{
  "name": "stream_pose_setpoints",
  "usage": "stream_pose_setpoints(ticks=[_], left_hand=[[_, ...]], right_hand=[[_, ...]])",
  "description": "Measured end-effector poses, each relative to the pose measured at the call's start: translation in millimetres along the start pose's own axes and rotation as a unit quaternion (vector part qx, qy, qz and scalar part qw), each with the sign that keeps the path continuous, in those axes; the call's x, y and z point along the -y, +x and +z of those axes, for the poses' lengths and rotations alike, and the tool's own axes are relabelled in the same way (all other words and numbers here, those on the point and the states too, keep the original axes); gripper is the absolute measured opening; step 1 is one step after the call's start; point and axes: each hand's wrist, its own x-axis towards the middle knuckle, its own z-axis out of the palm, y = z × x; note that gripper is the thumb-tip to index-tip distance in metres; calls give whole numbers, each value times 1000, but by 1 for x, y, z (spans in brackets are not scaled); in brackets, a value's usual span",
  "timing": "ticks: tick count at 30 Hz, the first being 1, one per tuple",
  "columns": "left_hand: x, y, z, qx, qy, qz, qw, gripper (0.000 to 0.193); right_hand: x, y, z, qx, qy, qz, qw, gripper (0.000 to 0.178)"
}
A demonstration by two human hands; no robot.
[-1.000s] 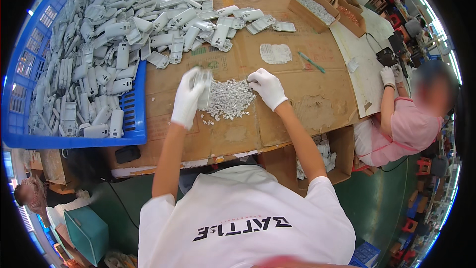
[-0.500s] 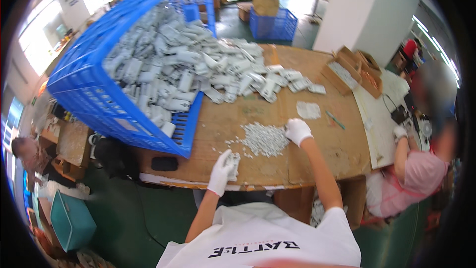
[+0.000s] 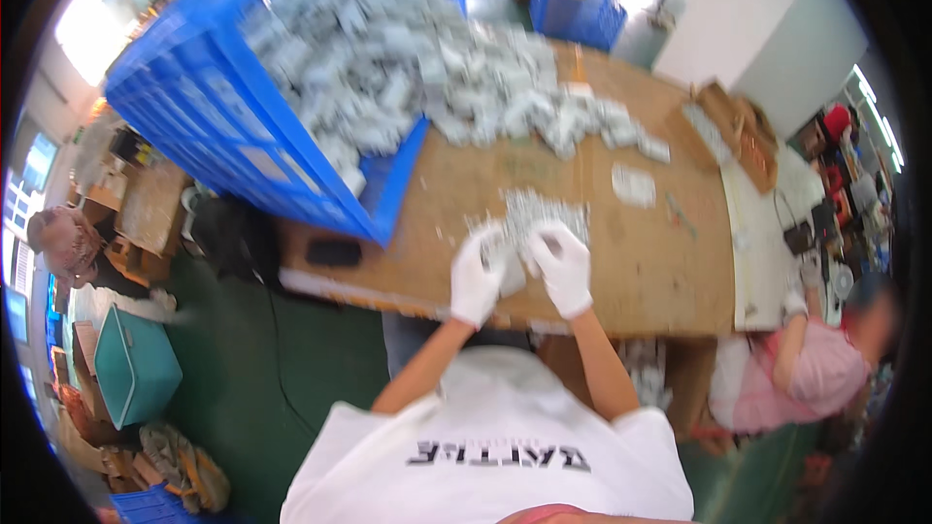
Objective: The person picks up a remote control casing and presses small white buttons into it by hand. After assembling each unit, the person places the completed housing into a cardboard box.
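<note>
My gloved left hand [image 3: 478,278] is closed around a white plastic housing [image 3: 513,278], which my fingers partly cover. Close beside it, my gloved right hand [image 3: 564,272] is bent into a pinch over the housing's edge. Whatever its fingertips hold is too small and blurred to name. Just beyond both hands lies a heap of small whitish pieces [image 3: 551,209] on the cardboard-topped table [image 3: 646,267]. Farther back, a large mound of white plastic housings [image 3: 437,63] spills out of a blue crate [image 3: 218,116] tipped on its side.
A white sheet-like piece [image 3: 634,186] and a pen [image 3: 681,214] lie to the right. Open cardboard boxes [image 3: 748,141] stand at the far right. A dark flat case [image 3: 333,252] rests near the left front edge. A co-worker in pink [image 3: 811,369] sits at the right.
My right hand has come from the heap's right side toward my left hand, which moved slightly right and farther in with the housing. The whole view has shifted and blurred.
</note>
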Motion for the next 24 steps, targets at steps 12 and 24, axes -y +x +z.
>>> stream_pose_setpoints(ticks=[12,24], left_hand=[[-27,-9,2,-37,51,11,998,34],[-35,-2,-15,39,50,104,993,43]], right_hand=[[-18,-14,37,-82,-303,-251,916,18],[-16,0,13,63,-88,34,994,22]])
